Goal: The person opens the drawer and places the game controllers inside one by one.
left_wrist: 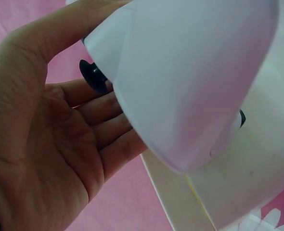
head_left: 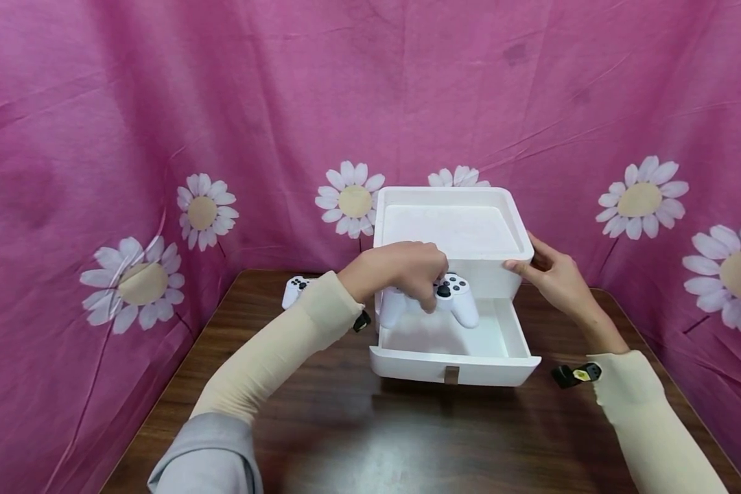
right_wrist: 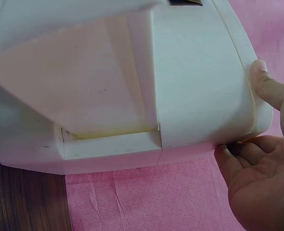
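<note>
My left hand [head_left: 410, 269] pinches a white game controller [head_left: 464, 307] with black sticks and buttons, from above. The controller hangs over the pulled-out lower drawer [head_left: 415, 366] of a white two-drawer organizer [head_left: 490, 274]. In the left wrist view the controller's smooth white grip [left_wrist: 190, 82] fills the middle, and the fingers reach behind it. My right hand [head_left: 556, 278] holds the organizer's top right corner, thumb on the front edge and fingers along the side. The right wrist view shows that thumb and fingertips against the white body [right_wrist: 204, 72].
A second white controller [head_left: 292, 289] lies on the brown wooden table [head_left: 321, 425], left of the organizer and partly hidden by my left arm. A shallow tray top [head_left: 451, 226] caps the organizer. Pink cloth [head_left: 272, 103] with white daisies stands behind and at both sides.
</note>
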The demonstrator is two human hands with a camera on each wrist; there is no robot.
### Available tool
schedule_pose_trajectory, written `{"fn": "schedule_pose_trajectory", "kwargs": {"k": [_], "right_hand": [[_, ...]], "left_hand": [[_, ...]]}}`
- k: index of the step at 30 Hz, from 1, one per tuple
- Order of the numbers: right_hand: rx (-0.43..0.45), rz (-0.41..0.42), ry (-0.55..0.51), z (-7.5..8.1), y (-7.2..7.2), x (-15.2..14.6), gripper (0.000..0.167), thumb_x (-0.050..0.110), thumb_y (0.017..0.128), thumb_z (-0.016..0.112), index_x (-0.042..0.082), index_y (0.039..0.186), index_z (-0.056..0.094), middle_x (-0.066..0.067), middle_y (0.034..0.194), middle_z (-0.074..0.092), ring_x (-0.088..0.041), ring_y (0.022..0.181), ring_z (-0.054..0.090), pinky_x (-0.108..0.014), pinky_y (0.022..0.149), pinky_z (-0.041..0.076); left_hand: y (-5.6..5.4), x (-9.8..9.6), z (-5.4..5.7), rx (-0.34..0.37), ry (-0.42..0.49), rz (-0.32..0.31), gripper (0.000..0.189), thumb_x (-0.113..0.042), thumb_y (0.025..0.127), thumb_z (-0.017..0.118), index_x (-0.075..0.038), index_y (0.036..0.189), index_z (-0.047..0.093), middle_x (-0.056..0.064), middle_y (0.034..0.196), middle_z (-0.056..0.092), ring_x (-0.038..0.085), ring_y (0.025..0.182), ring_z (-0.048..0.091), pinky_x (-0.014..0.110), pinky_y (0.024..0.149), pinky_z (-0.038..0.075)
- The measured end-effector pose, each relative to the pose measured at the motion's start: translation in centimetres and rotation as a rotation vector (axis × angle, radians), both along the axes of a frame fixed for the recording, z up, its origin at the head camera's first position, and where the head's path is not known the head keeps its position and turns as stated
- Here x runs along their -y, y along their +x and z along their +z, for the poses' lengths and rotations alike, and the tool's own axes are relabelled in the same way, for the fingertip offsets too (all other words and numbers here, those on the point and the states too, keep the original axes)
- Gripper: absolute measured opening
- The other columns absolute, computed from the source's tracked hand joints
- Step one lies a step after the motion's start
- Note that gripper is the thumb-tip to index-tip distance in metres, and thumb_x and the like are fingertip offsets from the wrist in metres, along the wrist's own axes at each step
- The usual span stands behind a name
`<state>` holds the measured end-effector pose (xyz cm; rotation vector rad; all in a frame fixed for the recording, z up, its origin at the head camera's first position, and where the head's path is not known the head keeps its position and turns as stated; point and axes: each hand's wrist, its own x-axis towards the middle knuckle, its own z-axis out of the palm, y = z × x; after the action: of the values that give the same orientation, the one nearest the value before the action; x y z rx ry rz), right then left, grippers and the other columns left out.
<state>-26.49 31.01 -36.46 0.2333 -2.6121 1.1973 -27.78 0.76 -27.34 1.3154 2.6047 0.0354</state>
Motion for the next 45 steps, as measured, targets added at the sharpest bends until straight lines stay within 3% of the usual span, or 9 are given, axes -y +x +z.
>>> {"fn": "schedule_pose_trajectory", "kwargs": {"k": [7, 10, 13, 19, 22, 28, 36, 41, 45], "right_hand": [[-0.005, 0.0, -0.005, 0.0, -0.1, -0.1, 0.084, 0.04, 0.098, 0.078, 0.02, 0.167, 0.035, -0.029, 0.152, 0.057, -0.001, 0.112, 0.061, -0.001, 0.077, 0.047], [-0.005, 0.005, -0.01, -0.1, -0.1, -0.1, 0.083, 0.04, 0.098, 0.078, 0.02, 0.167, 0.035, -0.029, 0.152, 0.056, 0.007, 0.109, 0.056, -0.001, 0.077, 0.047], [-0.005, 0.003, -0.004, -0.1, -0.1, -0.1, 0.083, 0.04, 0.098, 0.078, 0.021, 0.167, 0.035, -0.029, 0.153, 0.056, 0.002, 0.112, 0.059, -0.001, 0.077, 0.047], [-0.001, 0.004, -0.002, -0.1, -0.1, -0.1, 0.083, 0.04, 0.1, 0.076, 0.022, 0.168, 0.032, -0.029, 0.155, 0.054, -0.036, 0.127, 0.063, 0.0, 0.076, 0.046], [0.01, 0.006, -0.008, -0.1, -0.1, -0.1, 0.083, 0.04, 0.1, 0.075, 0.021, 0.168, 0.031, -0.03, 0.156, 0.052, -0.046, 0.131, 0.059, 0.0, 0.076, 0.045], [0.02, 0.007, -0.011, 0.0, 0.0, -0.1, 0.084, 0.041, 0.1, 0.075, 0.021, 0.168, 0.029, -0.03, 0.158, 0.05, -0.047, 0.133, 0.058, 0.0, 0.075, 0.044], [0.005, 0.01, -0.008, -0.2, 0.0, 0.1, 0.083, 0.04, 0.1, 0.075, 0.021, 0.168, 0.031, -0.03, 0.156, 0.052, -0.047, 0.131, 0.059, 0.0, 0.075, 0.045], [0.008, 0.009, -0.005, -0.1, 0.1, 0.1, 0.084, 0.041, 0.1, 0.075, 0.021, 0.168, 0.029, -0.03, 0.158, 0.05, -0.048, 0.131, 0.059, 0.001, 0.075, 0.044], [0.007, 0.005, -0.001, -0.1, 0.1, 0.1, 0.084, 0.041, 0.1, 0.075, 0.021, 0.168, 0.029, -0.03, 0.157, 0.05, -0.049, 0.132, 0.059, 0.001, 0.075, 0.043]], "left_hand": [[0.3, -1.7, -0.6, -0.024, -0.05, -0.025, 0.027, -0.031, 0.082, 0.085, -0.013, 0.095, 0.069, -0.002, 0.085, 0.066, 0.014, 0.074, 0.059, 0.025, 0.063, 0.047], [0.3, -2.4, -1.0, -0.026, -0.063, -0.017, 0.028, -0.032, 0.083, 0.085, -0.013, 0.098, 0.07, -0.002, 0.089, 0.069, 0.015, 0.076, 0.063, 0.025, 0.064, 0.049], [0.2, -3.1, -1.6, -0.031, -0.078, -0.017, 0.028, -0.033, 0.083, 0.085, -0.014, 0.098, 0.07, -0.003, 0.09, 0.069, 0.014, 0.076, 0.064, 0.025, 0.064, 0.05], [0.1, -4.3, -3.0, -0.084, -0.146, -0.092, 0.026, -0.035, 0.085, 0.084, -0.015, 0.094, 0.07, -0.005, 0.082, 0.066, 0.012, 0.073, 0.058, 0.023, 0.063, 0.046], [0.2, -4.7, -3.9, -0.089, -0.173, -0.116, 0.026, -0.033, 0.086, 0.083, -0.014, 0.099, 0.072, -0.006, 0.084, 0.068, 0.011, 0.074, 0.059, 0.021, 0.064, 0.047], [0.4, -5.2, -5.5, -0.054, -0.204, -0.081, 0.027, -0.033, 0.086, 0.082, -0.016, 0.103, 0.069, -0.006, 0.092, 0.065, 0.011, 0.08, 0.06, 0.022, 0.068, 0.05], [-0.1, -6.0, -7.4, -0.018, -0.282, -0.145, 0.029, -0.035, 0.086, 0.082, -0.015, 0.095, 0.064, -0.005, 0.087, 0.062, 0.009, 0.075, 0.056, 0.021, 0.064, 0.047], [-0.3, -6.2, -8.0, -0.037, -0.286, -0.167, 0.028, -0.033, 0.085, 0.082, -0.014, 0.099, 0.066, -0.006, 0.09, 0.064, 0.009, 0.077, 0.057, 0.019, 0.065, 0.048], [-0.2, -6.1, -8.0, -0.036, -0.279, -0.126, 0.029, -0.031, 0.087, 0.08, -0.013, 0.105, 0.066, -0.005, 0.094, 0.062, 0.009, 0.079, 0.057, 0.02, 0.067, 0.048]]}}
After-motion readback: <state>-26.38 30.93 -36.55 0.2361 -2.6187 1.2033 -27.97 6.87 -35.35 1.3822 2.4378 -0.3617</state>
